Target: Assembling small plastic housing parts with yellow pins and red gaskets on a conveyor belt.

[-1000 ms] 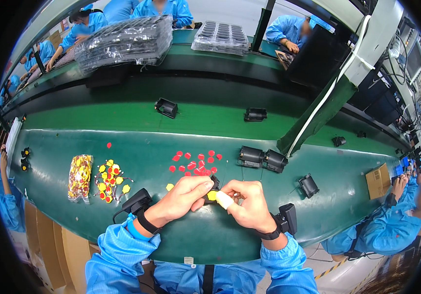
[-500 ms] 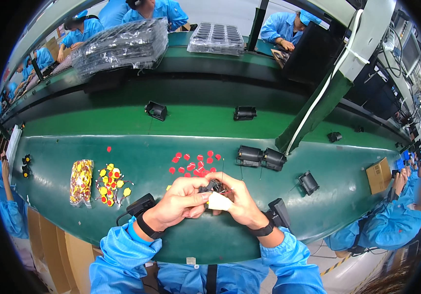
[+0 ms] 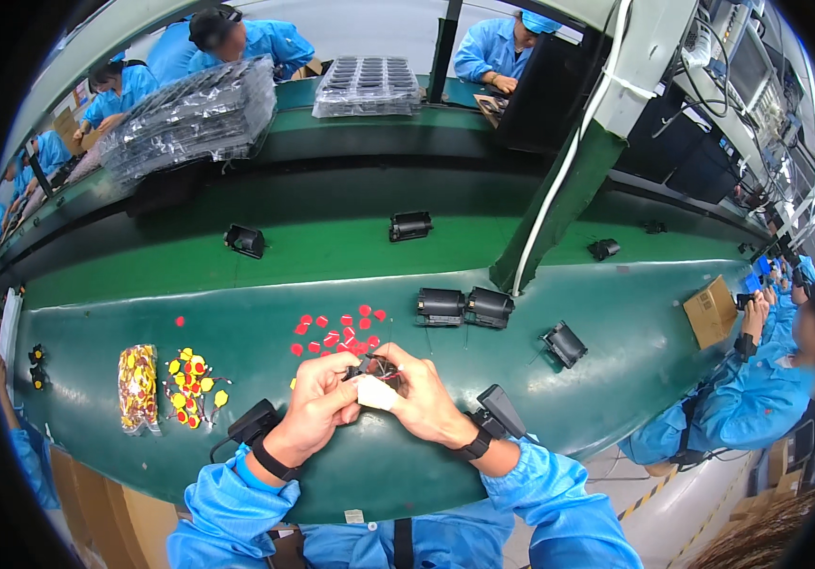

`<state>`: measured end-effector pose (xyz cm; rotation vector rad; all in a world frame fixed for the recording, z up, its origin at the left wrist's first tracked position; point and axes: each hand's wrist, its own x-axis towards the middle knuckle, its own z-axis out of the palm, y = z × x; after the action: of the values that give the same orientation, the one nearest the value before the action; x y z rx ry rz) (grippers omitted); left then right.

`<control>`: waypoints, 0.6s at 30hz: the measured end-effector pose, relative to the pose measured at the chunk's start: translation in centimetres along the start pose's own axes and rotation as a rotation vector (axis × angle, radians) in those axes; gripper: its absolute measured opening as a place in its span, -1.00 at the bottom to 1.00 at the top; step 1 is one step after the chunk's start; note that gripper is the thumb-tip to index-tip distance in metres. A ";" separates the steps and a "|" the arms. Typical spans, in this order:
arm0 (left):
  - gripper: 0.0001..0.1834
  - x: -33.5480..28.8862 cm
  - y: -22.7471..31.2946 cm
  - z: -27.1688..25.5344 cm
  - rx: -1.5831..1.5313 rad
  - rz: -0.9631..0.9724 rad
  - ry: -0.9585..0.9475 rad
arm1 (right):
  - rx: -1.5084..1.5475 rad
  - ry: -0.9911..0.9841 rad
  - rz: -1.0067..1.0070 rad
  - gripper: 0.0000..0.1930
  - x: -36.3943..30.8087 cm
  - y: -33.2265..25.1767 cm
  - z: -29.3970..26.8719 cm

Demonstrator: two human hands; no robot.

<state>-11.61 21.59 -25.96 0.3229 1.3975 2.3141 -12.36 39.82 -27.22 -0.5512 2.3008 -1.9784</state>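
Both my hands meet over the near middle of the green table. My left hand [image 3: 317, 402] pinches a small black plastic part [image 3: 358, 368] with thin wires from the left side. My right hand [image 3: 422, 403] grips the same part from the right, its fingers curled behind it. A white piece [image 3: 378, 393] sits at my right thumb; whether it is wrapped round the thumb or held is unclear. Just beyond my hands lie scattered red round stickers [image 3: 333, 339]. Fingers hide much of the black part.
Left are a clear bag of yellow-red parts [image 3: 138, 387] and a loose pile of yellow-red wired parts [image 3: 193, 381]. Black housings [image 3: 441, 305] lie right of centre, others on the green belt [image 3: 332, 248]. A post [image 3: 559, 204] rises beyond; a co-worker [image 3: 759, 379] sits right.
The whole view has swung, so most things appear further left. The black housings on the belt have shifted slightly left relative to the post. Both hands keep hold of the black part.
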 end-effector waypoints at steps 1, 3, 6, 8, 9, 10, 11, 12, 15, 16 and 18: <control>-0.84 -0.1 -0.1 0.6 -0.073 0.025 0.023 | -0.024 0.001 0.024 -0.56 -0.3 -0.6 -0.1; -0.82 -0.4 -0.1 1.4 -0.178 0.053 0.053 | -0.003 0.024 -0.020 -0.56 -0.7 -1.2 0.3; -0.88 -0.5 0.3 0.9 -0.240 0.001 0.037 | 0.000 0.007 -0.053 -0.56 -1.0 -1.7 0.7; -0.91 0.4 0.9 0.2 -0.207 -0.012 -0.024 | -0.014 0.010 -0.005 -0.49 -0.7 -1.4 0.5; -0.91 1.1 1.8 0.4 -0.089 -0.024 0.059 | -0.050 -0.015 -0.108 -0.37 0.0 -0.8 0.3; -0.91 1.5 2.6 0.8 -0.038 -0.006 0.105 | 0.107 -0.006 0.021 -0.28 -0.2 -1.3 0.5; -0.90 3.0 3.6 0.5 0.081 0.000 0.126 | 0.145 0.049 0.000 -0.27 0.7 -1.3 -0.1; -0.86 4.4 4.6 0.3 0.319 0.067 0.170 | 0.188 0.106 0.002 -0.26 0.7 -1.1 -0.6; -0.82 11.0 4.9 -4.7 0.975 0.364 0.436 | 0.233 0.233 -0.035 -0.36 1.2 -1.2 -2.4; -0.77 12.6 5.4 -6.0 1.199 0.340 0.463 | 0.211 0.259 -0.035 -0.45 1.3 -0.5 -3.0; -0.65 14.4 4.2 -9.8 1.341 0.333 0.552 | 0.140 0.291 -0.002 -0.60 1.5 0.4 -3.2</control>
<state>-29.26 18.83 -27.02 0.2804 3.2218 1.2932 -14.71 42.46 -26.79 -0.2707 2.2842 -2.3344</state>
